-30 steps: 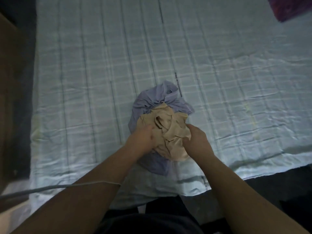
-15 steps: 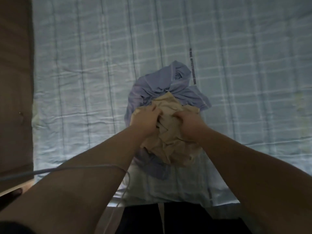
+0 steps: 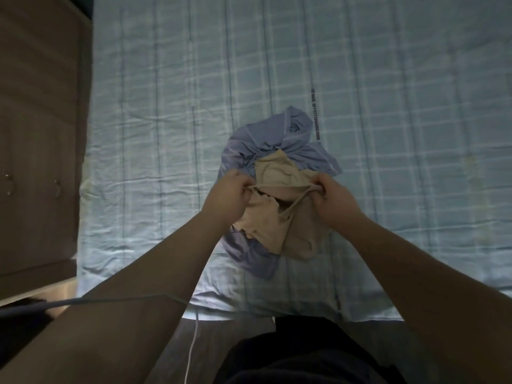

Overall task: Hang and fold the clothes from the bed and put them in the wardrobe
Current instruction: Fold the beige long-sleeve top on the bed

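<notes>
Risk of dragging blue shirt (image 3: 266, 135) along: left hand (image 3: 227, 195), right hand (image 3: 333, 199) pinching beige top (image 3: 277, 173) tangled atop it.

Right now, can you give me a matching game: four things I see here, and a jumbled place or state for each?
Things:
1. beige top
2. blue garment
3. cabinet
4. cable

Descriptions:
A. brown, left of the bed
B. crumpled under another garment
C. pinched by the left hand and the right hand
D. thin, pale, hanging below the bed's near edge

Pairs: 1-C, 2-B, 3-A, 4-D.
</notes>
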The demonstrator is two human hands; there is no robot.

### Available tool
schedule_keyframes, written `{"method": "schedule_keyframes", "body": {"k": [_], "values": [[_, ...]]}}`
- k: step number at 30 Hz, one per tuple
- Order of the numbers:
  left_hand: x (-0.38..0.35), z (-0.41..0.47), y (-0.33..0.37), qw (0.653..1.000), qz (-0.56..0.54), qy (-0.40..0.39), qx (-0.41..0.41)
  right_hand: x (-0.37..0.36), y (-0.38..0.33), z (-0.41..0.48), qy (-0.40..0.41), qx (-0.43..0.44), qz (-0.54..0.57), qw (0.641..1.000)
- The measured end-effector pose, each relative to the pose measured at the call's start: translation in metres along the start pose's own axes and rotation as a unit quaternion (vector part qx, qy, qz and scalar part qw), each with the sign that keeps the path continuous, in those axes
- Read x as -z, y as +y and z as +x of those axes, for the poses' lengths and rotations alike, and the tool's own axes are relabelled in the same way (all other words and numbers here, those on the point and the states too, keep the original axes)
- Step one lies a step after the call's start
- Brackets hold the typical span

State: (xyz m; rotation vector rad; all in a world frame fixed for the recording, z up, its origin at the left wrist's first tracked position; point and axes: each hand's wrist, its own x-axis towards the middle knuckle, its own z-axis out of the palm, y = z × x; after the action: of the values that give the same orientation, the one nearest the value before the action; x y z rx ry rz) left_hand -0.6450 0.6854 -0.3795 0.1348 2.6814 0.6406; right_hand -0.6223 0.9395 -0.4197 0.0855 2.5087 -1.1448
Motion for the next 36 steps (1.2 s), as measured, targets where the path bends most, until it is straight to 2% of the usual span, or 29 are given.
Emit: {"method": "schedule_keyframes", "body": {"k": [6,8,11,17,22,28,30,32,34,36], "values": [[0.05,-0.062,0.025,0.988,-0.07,0.13,-0.05,0.036,-0.049,-0.051,0.099,0.024,0.105,0.989],[0.069,-0.091,0.039,0.982,-0.124,0.138,-0.035,0.051,-0.069,-0.078,0.118,0.042,0.121,0.985],[0.095,-0.139,0.063,0.972,-0.182,0.148,-0.015,0.076,-0.102,-0.127,0.139,0.092,0.107,0.98],[0.151,-0.229,0.109,0.947,-0.214,0.229,-0.07,0.131,-0.17,-0.22,0.172,0.202,0.079,0.961],[0.2,-0.264,0.152,0.91,-0.265,0.299,-0.114,0.184,-0.218,-0.263,0.196,0.263,0.079,0.941],[0.235,-0.285,0.214,0.878,-0.319,0.313,-0.17,0.244,-0.258,-0.306,0.227,0.324,0.092,0.914],[0.245,-0.291,0.23,0.884,-0.315,0.291,-0.184,0.265,-0.261,-0.316,0.238,0.341,0.098,0.904],[0.254,-0.296,0.246,0.9,-0.304,0.237,-0.203,0.286,-0.26,-0.326,0.256,0.363,0.101,0.89],[0.26,-0.298,0.261,0.936,-0.208,0.196,-0.203,0.307,-0.252,-0.332,0.285,0.369,0.084,0.881],[0.262,-0.294,0.278,0.956,-0.103,0.185,-0.206,0.328,-0.239,-0.334,0.308,0.361,0.045,0.879]]}}
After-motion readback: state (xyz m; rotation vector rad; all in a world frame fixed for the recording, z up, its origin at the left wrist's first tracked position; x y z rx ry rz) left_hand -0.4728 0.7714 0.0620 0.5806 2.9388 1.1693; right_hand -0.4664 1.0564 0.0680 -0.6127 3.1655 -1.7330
